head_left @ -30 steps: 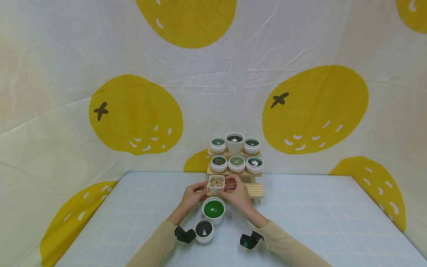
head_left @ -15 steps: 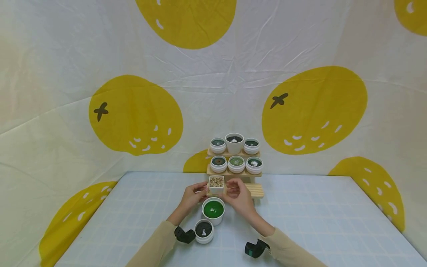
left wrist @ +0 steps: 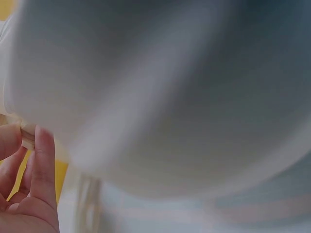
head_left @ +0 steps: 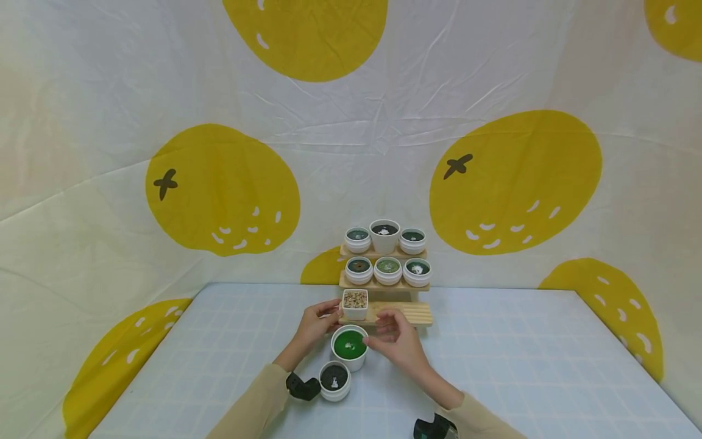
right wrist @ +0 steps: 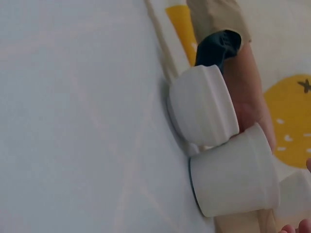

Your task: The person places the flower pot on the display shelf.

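Note:
In the head view a white square pot (head_left: 354, 314) with tan pebbly filling stands at the left of the bottom step of a wooden tiered stand (head_left: 408, 313). My left hand (head_left: 314, 326) is beside that pot; the left wrist view shows its thumb and finger pinching the step's wooden end (left wrist: 29, 138). My right hand (head_left: 400, 346), fingers loosely bent and holding nothing, hovers in front of the step, its thumb overlapping the rim of a large white cup (head_left: 353, 364) with a green top. Its fingertips (right wrist: 304, 226) show at the right wrist view's corner.
Nearer me, a smaller white pot (head_left: 335, 394) with a dark top sits against the large cup. Several white pots with dark or green tops, among them a taller cup (head_left: 385, 244), fill the stand's upper two steps. A fruit-printed cloth (head_left: 362, 152) hangs behind the table.
My right hand has let go of the square pot and drawn back toward me and to the right. The pot stays on the step; my left hand has hardly moved.

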A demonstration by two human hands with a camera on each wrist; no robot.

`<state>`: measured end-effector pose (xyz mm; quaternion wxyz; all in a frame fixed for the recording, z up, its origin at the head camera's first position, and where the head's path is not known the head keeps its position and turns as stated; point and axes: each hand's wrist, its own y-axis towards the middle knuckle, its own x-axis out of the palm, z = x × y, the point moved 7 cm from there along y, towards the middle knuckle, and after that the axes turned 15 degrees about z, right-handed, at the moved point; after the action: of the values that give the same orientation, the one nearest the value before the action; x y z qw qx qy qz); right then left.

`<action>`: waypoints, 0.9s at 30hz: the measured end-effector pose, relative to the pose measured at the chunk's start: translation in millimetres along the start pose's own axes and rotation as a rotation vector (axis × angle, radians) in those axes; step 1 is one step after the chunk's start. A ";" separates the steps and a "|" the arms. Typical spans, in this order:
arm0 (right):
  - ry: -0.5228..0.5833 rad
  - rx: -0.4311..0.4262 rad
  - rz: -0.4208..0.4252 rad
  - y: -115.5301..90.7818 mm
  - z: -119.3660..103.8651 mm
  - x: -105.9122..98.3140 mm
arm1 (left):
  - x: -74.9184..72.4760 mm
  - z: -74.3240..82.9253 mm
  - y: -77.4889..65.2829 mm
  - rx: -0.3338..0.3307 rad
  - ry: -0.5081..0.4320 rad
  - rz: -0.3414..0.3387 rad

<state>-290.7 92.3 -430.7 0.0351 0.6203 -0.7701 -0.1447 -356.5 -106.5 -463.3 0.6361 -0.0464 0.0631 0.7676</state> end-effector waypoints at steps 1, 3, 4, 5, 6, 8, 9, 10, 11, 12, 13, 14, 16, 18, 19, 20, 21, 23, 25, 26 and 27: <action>0.000 0.004 -0.004 -1.4 0.6 -0.3 | -0.5 1.8 -1.0 0.021 -0.010 -0.009; 0.001 0.018 -0.013 -3.7 2.2 -0.7 | -1.3 3.9 -2.7 0.040 -0.023 -0.017; 0.001 0.018 -0.019 -5.0 2.4 -0.7 | -1.4 3.8 -2.6 0.040 -0.025 -0.017; 0.000 0.027 -0.027 -6.3 3.7 -0.6 | -1.3 2.7 -1.8 0.032 -0.021 -0.013; -0.002 0.032 -0.036 -7.4 5.4 -0.5 | -0.9 1.6 -0.6 0.023 -0.016 -0.007; 0.001 0.047 -0.055 -9.8 9.1 0.4 | -0.4 -1.5 1.4 -0.010 0.002 0.008; 0.003 0.050 -0.068 -11.0 10.6 1.1 | 0.1 -3.0 2.6 -0.024 0.009 0.014; 0.001 0.050 -0.081 -12.3 12.0 1.9 | 0.5 -3.8 3.3 -0.032 0.007 0.019; -0.001 0.054 -0.094 -13.3 14.0 2.7 | 0.7 -3.8 3.5 -0.032 0.003 0.021; -0.002 0.049 -0.106 -14.3 15.1 3.6 | 0.8 -3.3 3.3 -0.032 -0.007 0.022; -0.001 0.045 -0.117 -15.3 15.8 4.3 | 1.0 -2.6 3.0 -0.024 -0.015 0.021; 0.000 0.040 -0.128 -16.2 16.6 5.0 | 1.1 -2.7 3.0 -0.023 -0.027 0.021; -0.002 0.031 -0.148 -17.7 18.7 6.4 | 1.4 -2.6 3.1 -0.018 -0.044 0.021; 0.002 0.027 -0.165 -18.7 21.2 7.5 | 1.6 -3.4 3.4 -0.016 -0.045 0.021; 0.005 0.026 -0.176 -19.1 22.6 8.3 | 1.8 -3.4 3.4 -0.012 -0.045 0.020; 0.010 0.023 -0.188 -19.4 23.5 9.2 | 1.8 -3.8 3.4 -0.017 -0.044 0.022; 0.016 0.022 -0.201 -19.6 24.5 10.3 | 1.9 -3.4 3.0 -0.014 -0.042 0.021; 0.030 0.016 -0.229 -19.9 26.3 12.8 | 2.2 -3.1 2.9 -0.012 -0.040 0.020; 0.051 0.007 -0.258 -20.1 27.6 15.4 | 2.6 -2.2 2.5 -0.005 -0.036 0.017; 0.060 0.005 -0.272 -20.1 28.0 16.7 | 2.7 -2.1 2.7 -0.008 -0.036 0.018; 0.068 0.004 -0.284 -20.1 28.5 17.9 | 2.9 -2.0 2.9 -0.009 -0.036 0.018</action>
<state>-282.5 76.3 -465.5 0.0391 0.7275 -0.6733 -0.1258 -359.9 -104.5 -465.5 0.6299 -0.0348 0.0487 0.7744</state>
